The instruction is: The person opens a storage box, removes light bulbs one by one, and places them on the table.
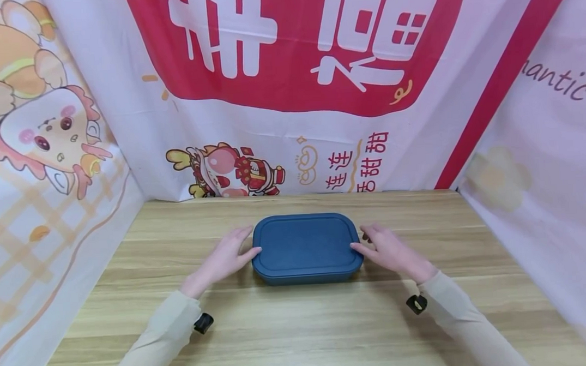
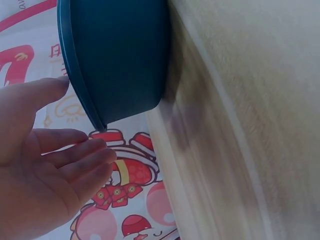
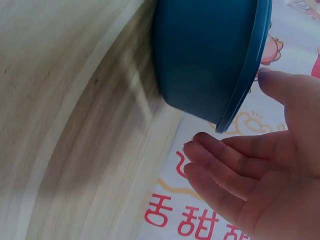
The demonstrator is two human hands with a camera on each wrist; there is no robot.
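A dark blue rectangular lidded box [image 1: 306, 245] with rounded corners sits flat on the wooden table. My left hand [image 1: 229, 255] is at its left end, the thumb tip on the lid's edge and the other fingers fairly straight beside the far corner. In the left wrist view, the fingers of that hand [image 2: 55, 160] show near the lid's corner, not wrapped round the box [image 2: 120, 55]. At the right end, my right hand [image 1: 386, 250] touches the lid's edge with its thumb. The right wrist view shows this hand's other fingers [image 3: 225, 165] loosely bent below the lid's corner, apart from it.
The wooden table [image 1: 299, 330] stretches around the box. A white cloth backdrop [image 1: 409, 139] with red print hangs behind the table's far edge, and printed cloth walls stand at left [image 1: 93, 230] and right [image 1: 544, 194]. Each wrist carries a small black device.
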